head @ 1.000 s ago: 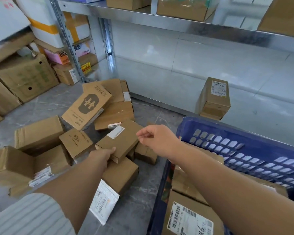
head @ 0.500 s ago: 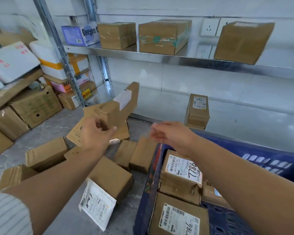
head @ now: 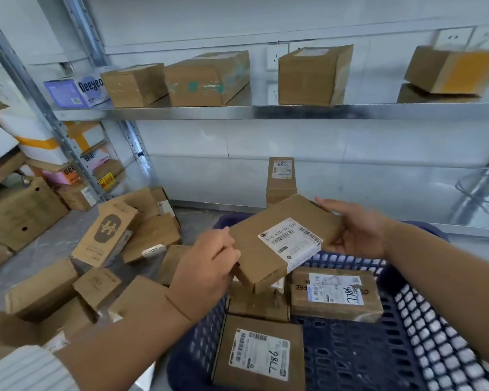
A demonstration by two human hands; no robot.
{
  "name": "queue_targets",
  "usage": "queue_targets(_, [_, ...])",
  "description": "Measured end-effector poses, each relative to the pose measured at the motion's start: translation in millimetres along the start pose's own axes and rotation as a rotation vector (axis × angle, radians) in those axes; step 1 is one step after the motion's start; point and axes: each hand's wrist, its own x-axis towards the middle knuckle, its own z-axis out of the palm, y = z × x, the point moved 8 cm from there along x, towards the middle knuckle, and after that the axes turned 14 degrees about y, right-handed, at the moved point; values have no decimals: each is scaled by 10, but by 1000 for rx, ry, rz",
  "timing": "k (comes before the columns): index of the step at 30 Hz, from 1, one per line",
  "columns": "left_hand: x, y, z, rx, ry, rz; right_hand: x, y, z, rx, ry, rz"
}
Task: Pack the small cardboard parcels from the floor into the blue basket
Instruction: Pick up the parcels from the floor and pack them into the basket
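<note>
**A:** Both sides are clamped on one flat parcel (head: pixel 294 213). The left-hand grip (head: pixel 206 266) pinches its near corner and the right-hand grip (head: pixel 356 232) cups the far end, with the label (head: pixel 290 242) facing up.

**B:** It's tilted, hanging over the blue basket (head: pixel 407 320), not yet down.

**A:** Directly under the grip lie the packed parcels (head: pixel 259 354). The free space is below the right-hand side.

**B:** Here's the risk, I'd say. Release from up here and the low corner hits the labelled box (head: pixel 333 294) beneath, then the parcel tips out over the rim under the left-hand grip.

**A:** Out left of the grip, the floor pile (head: pixel 108 235) waits, loosely heaped. A careless forearm sweep could scatter it.
</note>
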Motion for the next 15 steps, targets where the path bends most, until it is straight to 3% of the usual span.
queue_targets(2, [18,75,143,11,-39,-47,41,94,-162,-41,-1,-12])
queue_targets(4, [17,74,265,50,-117,-202,85,192,-277,-52,-16,-11])
queue_targets(8, [-340,-64,406,2,-160,-796,231,465,-431,-68,11,33])
queue_targets(12, [-870,-120,630,-194,-230,-1345,314,767,-524,-68,70,63])
queue_targets(15, [-1105,12,830,-289,-440,-1470,311,1080,-523,-67,90,104])
